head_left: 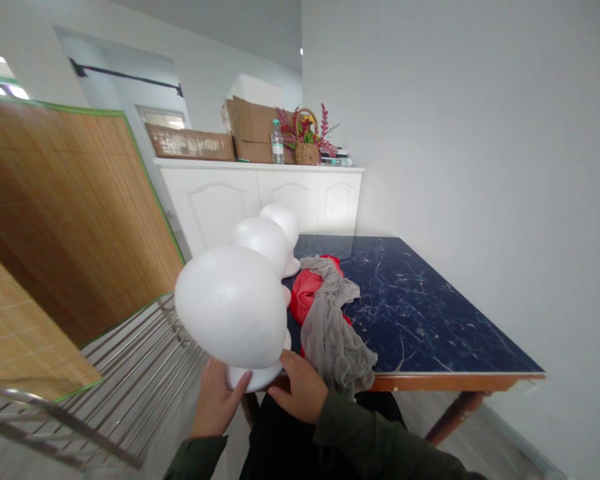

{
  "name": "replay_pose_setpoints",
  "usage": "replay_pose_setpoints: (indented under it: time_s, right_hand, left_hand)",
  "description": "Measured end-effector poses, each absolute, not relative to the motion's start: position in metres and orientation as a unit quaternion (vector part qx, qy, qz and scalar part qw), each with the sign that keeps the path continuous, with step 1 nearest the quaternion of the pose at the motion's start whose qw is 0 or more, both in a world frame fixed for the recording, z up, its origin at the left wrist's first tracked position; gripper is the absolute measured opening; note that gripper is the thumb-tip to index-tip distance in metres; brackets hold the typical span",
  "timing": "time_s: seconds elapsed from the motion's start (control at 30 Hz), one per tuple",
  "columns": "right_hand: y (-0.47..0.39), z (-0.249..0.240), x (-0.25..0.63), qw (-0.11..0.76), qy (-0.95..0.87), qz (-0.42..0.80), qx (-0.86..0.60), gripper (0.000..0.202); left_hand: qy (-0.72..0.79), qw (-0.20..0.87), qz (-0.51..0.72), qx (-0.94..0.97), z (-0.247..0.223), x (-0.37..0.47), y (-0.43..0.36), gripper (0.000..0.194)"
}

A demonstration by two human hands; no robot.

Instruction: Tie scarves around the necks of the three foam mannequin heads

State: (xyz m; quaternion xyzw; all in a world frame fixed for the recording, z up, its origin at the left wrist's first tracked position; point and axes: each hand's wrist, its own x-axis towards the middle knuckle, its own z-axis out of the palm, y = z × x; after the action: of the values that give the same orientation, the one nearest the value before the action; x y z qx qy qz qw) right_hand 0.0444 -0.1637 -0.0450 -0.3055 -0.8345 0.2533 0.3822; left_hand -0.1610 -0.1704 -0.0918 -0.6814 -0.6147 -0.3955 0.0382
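Two bare hands at the near left corner of a table (pixel 430 307). The nearest white head (pixel 233 307) is held low, its round base between them; from where I stand I cannot tell whether that base rests on the table or is lifted. The left hand (pixel 216 398) has its fingers clamped on the base, thumb over the rim; the right hand (pixel 303 388) has its fingers closed on the opposite side. Behind, the middle head (pixel 263 241) and the farthest head (pixel 283 219) complete a row. All three are bare. Handling of the nearest head appears unfinished, since neither hand has let go; the row itself looks formed. A grey cloth (pixel 330 333) lies bunched over a red cloth (pixel 306 293), crowding the right hand; the middle head leaves little room behind. To the left, a metal rack (pixel 153 373) and a bamboo mat (pixel 75 220); beyond, a white cabinet (pixel 225 193) bearing cardboard boxes (pixel 193 143), a bottle (pixel 277 145) and a flower basket (pixel 307 154).
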Motion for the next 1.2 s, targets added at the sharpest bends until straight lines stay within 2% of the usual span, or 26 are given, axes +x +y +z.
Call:
replay_pose_setpoints:
  time_s: [0.1, 0.2, 0.3, 0.4, 0.5, 0.57, 0.63, 0.73, 0.8, 1.0, 1.07, 1.2]
  right_hand:
    - [-0.165, -0.047, 0.045, 0.379, -0.84, 0.251, -0.297, 0.063]
    - [-0.165, -0.046, 0.053, 0.391, -0.837, 0.234, -0.304, 0.061]
    - [-0.158, -0.04, 0.077, 0.417, -0.825, 0.198, -0.326, 0.051]
    - [-0.137, -0.036, 0.118, 0.473, -0.772, 0.16, -0.394, 0.038]
    - [-0.104, -0.044, 0.16, 0.527, -0.679, 0.168, -0.483, 0.03]
    - [-0.083, -0.056, 0.179, 0.546, -0.619, 0.226, -0.517, 0.03]
    - [-0.067, -0.068, 0.19, 0.552, -0.576, 0.297, -0.525, 0.033]
    - [-0.058, -0.078, 0.193, 0.545, -0.567, 0.346, -0.512, 0.032]
    - [-0.058, -0.078, 0.191, 0.532, -0.6, 0.335, -0.496, 0.026]
    - [-0.058, -0.073, 0.19, 0.517, -0.624, 0.304, -0.501, 0.021]
    - [-0.053, -0.074, 0.193, 0.517, -0.604, 0.371, -0.48, 0.018]
    - [-0.032, -0.071, 0.205, 0.433, -0.479, 0.65, -0.401, 0.019]
  left_hand:
    - [-0.613, 0.039, -0.399, -0.681, -0.088, -0.159, -0.172, 0.052]
    - [-0.632, 0.085, -0.445, -0.629, -0.092, -0.148, -0.182, 0.063]
    - [-0.638, 0.158, -0.519, -0.546, -0.108, -0.132, -0.204, 0.07]
    - [-0.59, 0.172, -0.564, -0.552, -0.124, -0.109, -0.23, 0.064]
    - [-0.447, 0.125, -0.56, -0.686, -0.116, -0.078, -0.244, 0.052]
    - [-0.317, 0.075, -0.498, -0.803, -0.095, -0.053, -0.236, 0.044]
    - [-0.255, 0.023, -0.42, -0.871, -0.065, -0.024, -0.211, 0.035]
    - [-0.29, -0.078, -0.381, -0.874, -0.026, 0.023, -0.151, 0.023]
    - [-0.328, -0.134, -0.374, -0.857, -0.015, 0.051, -0.107, 0.026]
    - [-0.407, -0.229, -0.311, -0.828, -0.04, 0.085, -0.033, 0.032]
    - [-0.395, -0.245, -0.308, -0.83, -0.05, 0.083, -0.027, 0.035]
    - [-0.382, -0.314, -0.343, -0.799, -0.057, 0.081, -0.015, 0.032]
